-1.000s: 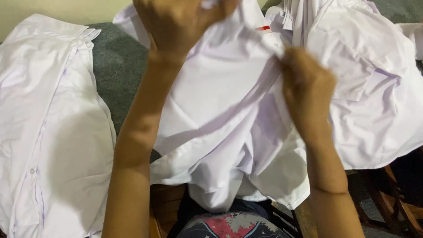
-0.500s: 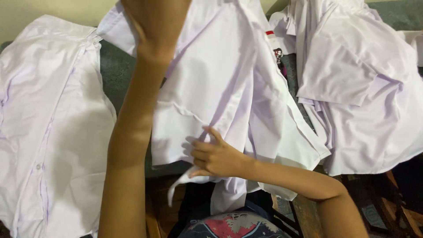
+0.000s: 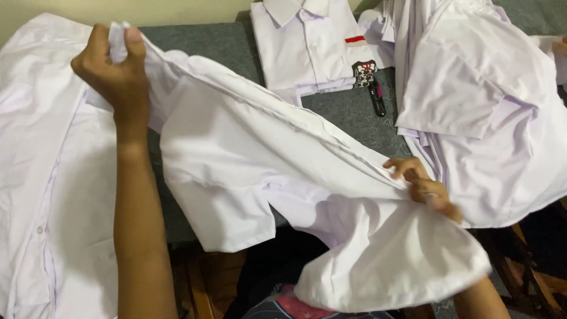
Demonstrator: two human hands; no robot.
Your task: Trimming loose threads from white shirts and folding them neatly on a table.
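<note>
White shirt [image 3: 248, 153]: stretched in the air between both hands, above the grey table [image 3: 218, 44], its short sleeve hanging down at the near edge.
Left hand [image 3: 115, 68]: raised at the upper left, fingers and thumb pinched tight on one end of the shirt's edge.
Right hand [image 3: 425, 186]: low at the right, fingers curled on the other end of the same edge; the grip is partly hidden by cloth.
Folded shirt [image 3: 310, 44]: lies flat at the far side, collar up, with a red-and-white patch.
Thread snips [image 3: 376, 97]: dark, just beside the folded shirt.
Other shirts: one spread at the left [image 3: 41, 177], a pile at the right [image 3: 484, 106].
</note>
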